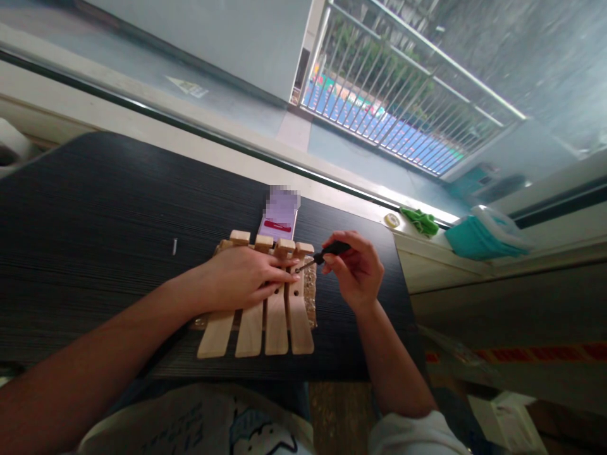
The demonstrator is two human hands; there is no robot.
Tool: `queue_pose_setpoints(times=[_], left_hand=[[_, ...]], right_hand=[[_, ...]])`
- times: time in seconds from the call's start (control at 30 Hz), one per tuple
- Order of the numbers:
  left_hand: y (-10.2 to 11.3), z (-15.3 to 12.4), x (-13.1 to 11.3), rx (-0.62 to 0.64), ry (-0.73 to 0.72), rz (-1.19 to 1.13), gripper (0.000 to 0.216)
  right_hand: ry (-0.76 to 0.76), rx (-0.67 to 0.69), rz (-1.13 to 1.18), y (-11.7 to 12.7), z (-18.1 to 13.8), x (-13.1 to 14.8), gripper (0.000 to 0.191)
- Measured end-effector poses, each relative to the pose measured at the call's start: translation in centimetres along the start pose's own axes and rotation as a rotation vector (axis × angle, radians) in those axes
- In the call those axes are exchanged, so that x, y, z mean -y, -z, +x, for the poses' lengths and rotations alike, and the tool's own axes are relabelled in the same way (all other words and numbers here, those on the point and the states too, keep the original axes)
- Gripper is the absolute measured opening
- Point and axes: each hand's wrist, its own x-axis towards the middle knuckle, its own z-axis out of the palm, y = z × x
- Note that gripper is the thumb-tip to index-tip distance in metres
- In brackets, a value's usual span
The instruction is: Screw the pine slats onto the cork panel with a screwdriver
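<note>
Several pale wooden slats with raised end blocks lie side by side as one wooden piece near the front of the dark table. My left hand rests flat across the slats with its fingers stretched toward the rightmost one. In my right hand is a screwdriver with a black handle, its shaft slanting down left. The tip meets the upper hole of the rightmost slat, close to my left fingertips. A lower dark hole shows in that slat. Bubble wrap sticks out from under the wood.
Beyond the wood lies a phone with a lit screen. A small screw-like piece is on the table at left. Along the window ledge are a tape roll, a green cloth and a teal container.
</note>
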Motion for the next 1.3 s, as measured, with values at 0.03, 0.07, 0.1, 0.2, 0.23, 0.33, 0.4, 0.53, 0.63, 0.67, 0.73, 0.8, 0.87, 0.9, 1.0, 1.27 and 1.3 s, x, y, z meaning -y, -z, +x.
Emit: queue_pose_setpoints(times=[0.03,0.07,0.1,0.2,0.23,0.33,0.4,0.53,0.63,0.67,0.73,0.8,0.87,0.9,1.0,1.27,1.3], left_hand=[[0.0,0.0,0.0,0.001,0.001,0.000,0.041],[0.0,0.0,0.0,0.004,0.003,-0.002,0.042],[0.0,0.0,0.0,0.008,0.006,-0.004,0.042],[0.1,0.0,0.0,0.014,0.014,-0.014,0.042],[0.1,0.0,0.0,0.014,0.015,-0.017,0.042],[0.2,0.0,-0.1,0.014,0.016,-0.026,0.042],[0.2,0.0,-0.2,0.016,0.018,-0.031,0.042],[0.3,0.0,-0.2,0.015,0.025,-0.034,0.043],[0.2,0.0,-0.1,0.005,0.018,-0.030,0.043],[0.2,-0.1,-0.1,0.003,0.015,-0.029,0.043],[0.1,-0.1,0.0,0.003,0.016,-0.026,0.043],[0.1,-0.1,0.0,0.001,0.014,-0.024,0.042],[0.1,-0.1,0.0,-0.007,0.007,-0.022,0.042],[0.1,-0.1,0.0,-0.014,0.004,-0.022,0.042],[0.1,-0.1,-0.1,-0.031,-0.003,-0.023,0.042],[0.0,0.0,0.0,-0.039,-0.012,-0.024,0.042],[0.0,0.0,0.0,-0.039,-0.012,-0.023,0.042]], right_hand=[[-0.007,-0.004,-0.007,0.0,0.0,0.0,0.037],[-0.014,-0.010,-0.014,-0.1,0.1,-0.1,0.037],[-0.021,-0.015,-0.021,-0.1,0.1,-0.1,0.036],[-0.039,-0.022,-0.049,-0.2,0.3,-0.1,0.034],[-0.045,-0.022,-0.062,-0.3,0.3,-0.1,0.034],[-0.067,-0.028,-0.098,-0.5,0.5,-0.1,0.033],[-0.084,-0.035,-0.100,-0.6,0.7,-0.1,0.031],[-0.096,-0.012,-0.103,-0.8,1.2,-0.2,0.030],[-0.082,0.026,-0.116,-0.8,1.6,-0.1,0.029],[-0.076,0.033,-0.115,-0.8,1.7,0.0,0.028],[-0.064,0.039,-0.102,-0.8,1.8,0.1,0.027],[-0.061,0.053,-0.063,-0.7,1.9,0.1,0.027],[-0.066,0.079,-0.018,-0.7,1.8,-0.1,0.030],[-0.066,0.087,-0.003,-0.6,1.8,-0.2,0.031],[-0.052,0.096,0.005,-0.3,1.7,-0.4,0.030],[-0.062,0.306,0.022,1.8,2.0,0.2,0.034],[-0.072,0.316,0.028,1.9,2.0,0.2,0.034]])
